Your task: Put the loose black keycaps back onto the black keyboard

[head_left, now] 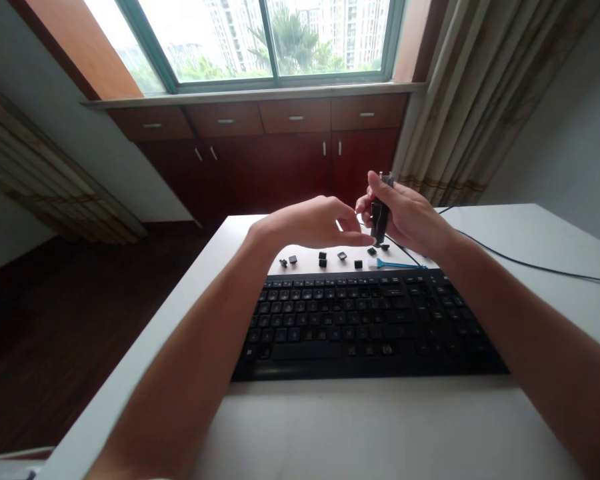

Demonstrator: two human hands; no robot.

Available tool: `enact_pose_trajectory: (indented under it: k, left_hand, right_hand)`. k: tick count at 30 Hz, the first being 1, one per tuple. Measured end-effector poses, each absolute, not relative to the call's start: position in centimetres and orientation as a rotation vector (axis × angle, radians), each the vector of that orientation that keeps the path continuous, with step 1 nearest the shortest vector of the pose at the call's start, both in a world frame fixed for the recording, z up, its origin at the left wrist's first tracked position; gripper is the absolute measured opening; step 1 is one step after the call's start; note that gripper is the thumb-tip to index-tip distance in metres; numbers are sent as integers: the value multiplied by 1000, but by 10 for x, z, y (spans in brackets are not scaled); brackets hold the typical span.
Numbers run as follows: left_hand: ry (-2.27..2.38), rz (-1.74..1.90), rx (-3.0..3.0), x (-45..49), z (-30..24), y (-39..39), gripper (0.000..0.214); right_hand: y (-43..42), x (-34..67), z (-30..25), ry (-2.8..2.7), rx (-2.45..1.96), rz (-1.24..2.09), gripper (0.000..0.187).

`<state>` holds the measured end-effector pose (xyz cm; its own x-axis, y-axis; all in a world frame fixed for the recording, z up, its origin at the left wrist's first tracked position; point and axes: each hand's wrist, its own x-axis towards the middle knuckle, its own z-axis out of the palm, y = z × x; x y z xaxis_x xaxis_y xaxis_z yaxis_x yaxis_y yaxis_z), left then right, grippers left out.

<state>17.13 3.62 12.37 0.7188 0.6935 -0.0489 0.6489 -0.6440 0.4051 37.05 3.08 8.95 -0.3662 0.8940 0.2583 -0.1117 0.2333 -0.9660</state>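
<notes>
My right hand [410, 210] is wrapped round a dark hand tool [379, 220], held upright above the far side of the keyboard. Small metal prongs show at the tool's top end; its exact kind is hard to make out. My left hand [320, 223] hovers just left of it, fingers bent and thumb stretched toward the tool's lower end. A gap shows between thumb and fingers, with nothing visible in them. Below both hands lies a black keyboard [330, 333] with several key positions bare. Several loose black keycaps [323, 260] are scattered behind it.
A blue-handled brush [400, 265] rests behind the keyboard. A black cable [520, 261] runs across the right of the white table [370, 420]. Past the table's far edge stand dark red cabinets [280, 167] under a window, with curtains [460, 100] on both sides.
</notes>
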Motion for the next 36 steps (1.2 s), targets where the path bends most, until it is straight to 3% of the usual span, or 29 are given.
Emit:
enact_pose_trajectory:
  k: [10, 17, 23, 28, 31, 36]
  left_hand:
    - [939, 523, 2498, 176, 120, 29, 31]
    - [1080, 889, 2101, 154, 100, -12, 37]
    - [972, 974, 1771, 141, 76, -57, 34]
    - [869, 1046, 1595, 152, 56, -92, 28]
    - [818, 1135, 1709, 160, 50, -111, 25]
    - [657, 1162, 2168, 158, 45, -126, 31]
  right_hand:
    - [27, 355, 95, -1353, -699, 1221, 45]
    - [10, 345, 98, -1495, -809, 1234, 21]
    - [-30, 337, 91, -1731, -843, 1192, 27]
    - [-69, 357, 78, -1661, -588, 1229, 26]
    - [-86, 378, 65, -1699, -587, 1255, 22]
    - [-104, 398, 50, -2057, -485, 1094, 39]
